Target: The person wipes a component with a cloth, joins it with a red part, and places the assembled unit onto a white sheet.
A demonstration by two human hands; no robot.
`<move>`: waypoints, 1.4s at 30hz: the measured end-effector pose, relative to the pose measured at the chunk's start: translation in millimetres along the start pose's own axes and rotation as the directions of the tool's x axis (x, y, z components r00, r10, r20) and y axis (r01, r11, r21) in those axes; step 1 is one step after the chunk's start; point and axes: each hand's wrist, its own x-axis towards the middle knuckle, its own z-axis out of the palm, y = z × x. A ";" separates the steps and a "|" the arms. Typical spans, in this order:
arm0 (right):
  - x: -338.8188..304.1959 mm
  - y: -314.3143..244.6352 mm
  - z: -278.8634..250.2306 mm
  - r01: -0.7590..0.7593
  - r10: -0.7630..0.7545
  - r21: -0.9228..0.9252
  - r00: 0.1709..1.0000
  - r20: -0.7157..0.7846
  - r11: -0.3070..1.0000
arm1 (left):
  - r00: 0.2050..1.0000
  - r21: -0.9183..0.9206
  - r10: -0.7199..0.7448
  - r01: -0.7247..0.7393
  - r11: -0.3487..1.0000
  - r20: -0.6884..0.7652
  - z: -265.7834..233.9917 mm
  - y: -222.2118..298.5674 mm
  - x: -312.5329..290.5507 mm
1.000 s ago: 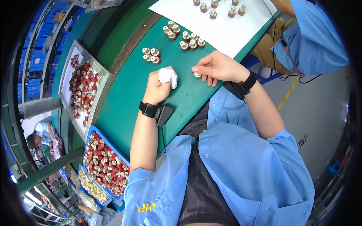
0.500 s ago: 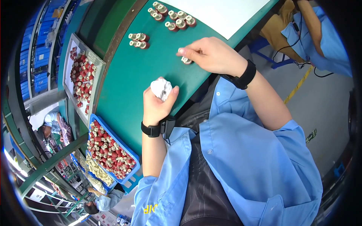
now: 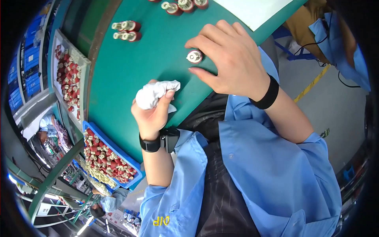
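Observation:
My left hand [image 3: 153, 112] is closed around a crumpled white cloth [image 3: 152, 93], held just above the green tabletop [image 3: 130, 75]. My right hand [image 3: 229, 59] hovers over a small round red-and-white part [image 3: 194, 57] that stands on the table; thumb and fingers are spread around it, touching or nearly touching it. Both wrists carry black bands. Two pairs of the same red parts [image 3: 127, 31] lie further up the table, and more of them [image 3: 183, 5] stand at the top edge.
A grey tray [image 3: 68, 75] of red parts sits at the left of the table, and a blue tray [image 3: 106, 158] full of them below it. A white sheet [image 3: 252, 10] lies at the top right. Other workers in blue appear at the lower left.
The view has closed in on the table. My right hand has opened over the single red part, and my left hand with the cloth has stayed close beside it.

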 end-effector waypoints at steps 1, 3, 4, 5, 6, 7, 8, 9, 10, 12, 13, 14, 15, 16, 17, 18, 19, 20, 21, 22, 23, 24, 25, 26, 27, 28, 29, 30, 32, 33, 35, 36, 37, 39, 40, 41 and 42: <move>-1.1 1.7 2.4 -0.008 0.008 0.006 1.000 0.011 1.000 | 0.999 0.000 -0.030 0.030 1.000 0.011 -0.5 3.4 -1.1; 1.0 4.3 4.2 -0.016 0.016 -0.001 1.000 -0.011 1.000 | 0.997 -0.002 -0.070 0.070 0.998 0.014 -2.0 6.0 1.1; 1.0 5.4 5.7 -0.018 0.017 -0.006 1.000 -0.023 1.000 | 0.997 -0.037 -0.071 0.073 0.997 0.043 -3.2 5.7 2.3; 0.2 6.5 7.5 -0.018 0.018 0.000 1.000 -0.013 1.000 | 0.995 -0.072 -0.070 0.075 0.995 0.072 -4.5 5.5 3.5; -0.8 7.6 9.0 -0.018 0.018 0.006 1.000 -0.019 1.000 | 0.993 -0.107 -0.066 0.076 0.991 0.101 -5.4 5.9 5.2; -1.6 8.1 10.1 -0.016 0.016 0.013 1.000 -0.024 1.000 | 0.993 -0.107 -0.075 0.085 0.991 0.095 -6.5 7.0 6.9; -2.2 8.5 10.7 -0.015 0.015 0.019 0.999 -0.031 1.000 | 0.990 -0.063 -0.014 0.023 0.998 0.137 -7.4 8.0 9.6; -2.2 8.6 10.7 -0.015 0.016 0.024 1.000 -0.024 1.000 | 0.982 -0.022 0.045 -0.042 0.999 0.182 -7.3 9.7 13.1; -1.7 8.6 10.2 -0.021 0.022 0.032 1.000 -0.020 0.999 | 0.968 0.015 0.102 -0.108 0.994 0.231 -6.4 12.0 16.4; -1.1 8.9 10.3 -0.036 0.037 0.047 0.999 -0.016 0.998 | 0.950 0.068 0.141 -0.166 0.984 0.278 5.5 24.3 25.7; -1.7 9.8 11.2 -0.041 0.041 0.050 0.999 -0.013 0.998 | 0.926 0.116 0.184 -0.233 0.966 0.329 12.8 30.7 30.9; -2.0 10.8 10.8 -0.038 0.038 0.038 0.999 0.004 0.999 | 0.896 0.160 0.222 -0.302 0.940 0.383 16.5 35.0 35.6; -2.3 11.7 10.5 -0.034 0.034 0.026 0.999 0.021 0.999 | 0.896 0.161 0.218 -0.298 0.941 0.387 16.9 35.9 39.7; -2.4 12.2 10.5 -0.031 0.030 0.015 0.999 0.038 0.999 | 0.905 0.235 0.188 -0.292 0.927 0.382 17.0 35.9 44.2; -2.9 12.3 10.3 -0.035 0.035 0.019 0.999 0.038 0.999 | 0.914 0.308 0.159 -0.284 0.908 0.373 17.4 35.0 47.3; -2.7 11.8 9.7 -0.039 0.038 0.019 0.999 0.034 0.999 | 0.923 0.380 0.130 -0.274 0.884 0.363 17.0 34.2 48.9; -2.3 11.1 9.1 -0.042 0.042 0.019 0.999 0.030 0.999 | 0.923 0.381 0.125 -0.270 0.884 0.364 13.0 33.1 49.8; -1.9 10.6 8.6 -0.045 0.044 0.019 0.999 0.026 0.999 | 0.919 0.356 0.137 -0.276 0.893 0.370 5.4 31.4 51.0; -1.5 10.3 8.0 -0.047 0.046 0.023 0.999 0.028 0.999 | 0.915 0.331 0.148 -0.282 0.901 0.374 -2.2 30.0 51.7; -0.6 10.2 7.5 -0.052 0.051 0.031 0.998 0.031 0.998 | 0.912 0.307 0.161 -0.288 0.907 0.377 -6.2 29.4 51.5; 0.0 10.1 7.1 -0.056 0.055 0.038 0.998 0.034 0.998 | 0.913 0.311 0.158 -0.285 0.907 0.376 -6.9 29.5 50.4; 0.1 9.8 7.0 -0.060 0.058 0.045 0.998 0.038 0.997 | 0.916 0.313 0.168 -0.290 0.905 0.364 -7.6 29.9 48.9; -0.4 9.5 6.9 -0.059 0.057 0.048 0.998 0.038 0.997 | 0.919 0.314 0.178 -0.296 0.902 0.352 -8.2 30.5 47.3; -1.2 9.2 6.5 -0.049 0.047 0.043 0.998 0.047 0.998 | 0.921 0.315 0.190 -0.302 0.900 0.340 -8.7 31.4 45.5; -2.2 9.6 5.9 -0.038 0.036 0.036 0.998 0.057 0.999 | 0.922 0.316 0.190 -0.301 0.900 0.338 -7.5 32.5 43.1; -2.8 9.8 5.5 -0.027 0.025 0.028 0.997 0.067 0.999 | 0.922 0.318 0.177 -0.291 0.902 0.344 -5.4 34.3 40.0; -3.0 10.1 5.4 -0.026 0.024 0.028 0.997 0.068 0.999 | 0.922 0.320 0.163 -0.281 0.905 0.350 -3.3 35.9 37.1; -3.1 10.5 5.4 -0.026 0.024 0.031 0.998 0.061 0.999 | 0.922 0.321 0.150 -0.271 0.907 0.356 -2.1 36.3 35.4; -3.0 10.7 5.0 -0.025 0.023 0.038 0.999 0.045 0.999 | 0.921 0.315 0.165 -0.282 0.906 0.352 -4.2 30.9 30.9; -2.2 9.5 4.7 -0.024 0.023 0.038 0.999 0.045 0.999 | 0.919 0.309 0.180 -0.294 0.905 0.350 -5.7 28.1 29.1; 1.2 5.4 4.5 -0.080 0.077 0.070 0.996 0.033 0.994 | 0.917 0.302 0.195 -0.307 0.902 0.349 -8.3 26.3 27.5; 2.4 3.8 3.7 -0.107 0.105 0.086 0.994 0.028 0.991 | 0.916 0.303 0.197 -0.310 0.901 0.350 -9.0 26.8 27.8; 3.1 3.1 2.3 -0.108 0.105 0.085 0.994 0.030 0.991 | 0.915 0.302 0.199 -0.311 0.901 0.350 -9.2 26.4 28.0; 5.1 1.4 -1.3 -0.103 0.100 0.045 0.992 0.072 0.994 | 0.915 0.298 0.201 -0.312 0.902 0.350 -9.1 25.5 27.4; 5.5 1.1 -2.2 -0.101 0.098 0.025 0.991 0.092 0.995 | 0.925 0.294 0.180 -0.284 0.913 0.335 -9.0 25.1 26.8; 5.4 1.6 -2.1 -0.101 0.098 0.023 0.991 0.094 0.995 | 0.934 0.288 0.159 -0.256 0.923 0.319 -9.0 24.6 26.2; 5.3 2.4 -1.7 -0.087 0.085 0.024 0.993 0.088 0.996 | 0.943 0.285 0.135 -0.225 0.932 0.303 -9.1 24.8 25.4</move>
